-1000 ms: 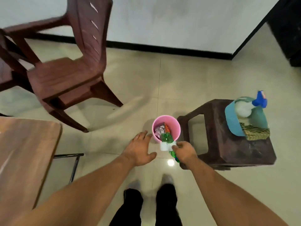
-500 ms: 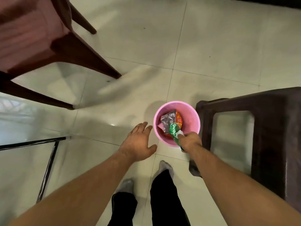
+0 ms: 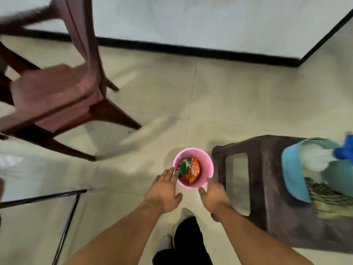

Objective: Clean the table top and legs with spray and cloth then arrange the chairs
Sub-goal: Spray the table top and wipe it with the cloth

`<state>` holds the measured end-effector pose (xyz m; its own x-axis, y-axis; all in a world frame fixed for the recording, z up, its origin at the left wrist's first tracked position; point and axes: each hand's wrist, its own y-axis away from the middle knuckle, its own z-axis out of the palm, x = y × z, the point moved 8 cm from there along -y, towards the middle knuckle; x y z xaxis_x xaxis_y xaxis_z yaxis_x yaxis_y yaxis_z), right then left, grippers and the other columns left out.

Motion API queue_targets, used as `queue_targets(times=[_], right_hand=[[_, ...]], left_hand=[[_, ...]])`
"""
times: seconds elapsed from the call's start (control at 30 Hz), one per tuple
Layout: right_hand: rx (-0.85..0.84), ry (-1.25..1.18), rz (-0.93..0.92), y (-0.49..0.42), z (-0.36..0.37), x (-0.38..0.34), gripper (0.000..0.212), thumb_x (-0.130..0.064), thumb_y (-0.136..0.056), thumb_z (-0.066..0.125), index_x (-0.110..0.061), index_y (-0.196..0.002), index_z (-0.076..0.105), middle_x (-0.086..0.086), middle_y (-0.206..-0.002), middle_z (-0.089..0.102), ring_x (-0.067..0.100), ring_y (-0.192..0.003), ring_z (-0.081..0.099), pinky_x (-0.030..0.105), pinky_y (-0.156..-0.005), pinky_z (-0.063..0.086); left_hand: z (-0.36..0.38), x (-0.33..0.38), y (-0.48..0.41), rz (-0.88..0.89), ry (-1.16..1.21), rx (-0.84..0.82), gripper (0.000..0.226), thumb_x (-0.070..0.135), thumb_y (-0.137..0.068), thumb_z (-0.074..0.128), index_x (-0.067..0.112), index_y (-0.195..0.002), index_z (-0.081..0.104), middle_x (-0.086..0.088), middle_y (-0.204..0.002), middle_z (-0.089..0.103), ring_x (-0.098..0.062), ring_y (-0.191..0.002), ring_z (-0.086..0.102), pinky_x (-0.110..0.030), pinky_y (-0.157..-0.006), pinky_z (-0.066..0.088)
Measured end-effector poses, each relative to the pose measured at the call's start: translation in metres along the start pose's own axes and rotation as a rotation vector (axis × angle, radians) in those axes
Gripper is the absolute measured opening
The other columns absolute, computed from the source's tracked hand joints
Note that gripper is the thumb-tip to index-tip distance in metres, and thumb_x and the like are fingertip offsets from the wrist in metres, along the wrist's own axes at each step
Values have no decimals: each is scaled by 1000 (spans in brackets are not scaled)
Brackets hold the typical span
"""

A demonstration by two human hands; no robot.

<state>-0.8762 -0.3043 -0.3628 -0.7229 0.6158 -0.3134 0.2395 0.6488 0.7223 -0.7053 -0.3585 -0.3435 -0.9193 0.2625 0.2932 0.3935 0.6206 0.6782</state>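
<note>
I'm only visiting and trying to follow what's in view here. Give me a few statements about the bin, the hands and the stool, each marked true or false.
1. The pink bin holds snack wrappers. True.
2. The right hand grips a bottle. False: it is open and empty beside the bin, like the left hand.
3. The spray bottle is on the floor. False: it is in a blue tub on the brown stool.
4. The bin sits on the stool. False: it is on the floor, just left of the stool.
5. A reddish chair stands to the left, beyond the bin. True.
</note>
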Motion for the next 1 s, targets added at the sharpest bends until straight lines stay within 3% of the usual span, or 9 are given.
queue_targets(times=[0.1, 0.27, 0.4, 0.6, 0.73, 0.87, 1.0], right_hand=[[132, 120, -193, 76, -51, -43, 58, -41, -102, 41, -22, -155, 26, 5, -156, 36, 24, -140, 37, 38, -113, 38], [287, 214, -370, 172, -123, -79, 59, -37, -103, 39, -17, -156, 23, 10, -162, 25, 25, -149, 22, 33, -121, 18], [424, 212, -360, 228, -183, -59, 62, -38, -104, 38, -20, -159, 16, 7, -166, 16, 25, -152, 15, 37, -122, 16], [565, 149, -306, 254, -252, 13, 62, -36, -101, 45, -14, -155, 27, 12, -161, 28, 27, -148, 25, 38, -121, 24], [561, 146, -228, 235, -276, 95, 54, -39, -100, 48, -14, -147, 41, 10, -151, 42, 27, -139, 37, 40, -115, 34], [356, 257, -173, 190, -263, 182, 46, -36, -95, 54, -14, -135, 51, 8, -140, 53, 26, -129, 46, 37, -108, 39], [177, 531, -264, 150, -231, 234, 70, -29, -91, 59, -14, -153, 31, 11, -161, 28, 27, -150, 21, 38, -124, 12]], left_hand=[[-46, 41, 59, 58, -9, 99, 74, 47, -103, 37, 16, -162, 4, -5, -171, 4, -21, -157, 4, -39, -128, 8], [-100, 98, 129, 116, -17, 197, 66, 47, -107, 27, 15, -162, 12, -7, -171, 9, -23, -157, 9, -39, -128, 9], [-138, 159, 161, 216, -58, 292, 66, 46, -106, 31, 13, -161, 15, -9, -170, 11, -25, -157, 11, -41, -127, 13], [-160, 257, 163, 316, -94, 344, 68, 45, -105, 36, 13, -161, 15, -8, -170, 12, -26, -156, 11, -41, -127, 15], [-142, 328, 133, 330, 1, 304, 68, 38, -99, 52, 9, -156, 28, -15, -161, 32, -32, -147, 31, -41, -121, 30], [-108, 382, 85, 277, 109, 234, 65, 31, -93, 62, 7, -150, 38, -16, -150, 44, -34, -138, 44, -39, -114, 38], [-80, 419, 37, 220, 194, 194, 67, 24, -93, 64, 8, -152, 36, -15, -151, 44, -31, -138, 45, -34, -114, 34]])
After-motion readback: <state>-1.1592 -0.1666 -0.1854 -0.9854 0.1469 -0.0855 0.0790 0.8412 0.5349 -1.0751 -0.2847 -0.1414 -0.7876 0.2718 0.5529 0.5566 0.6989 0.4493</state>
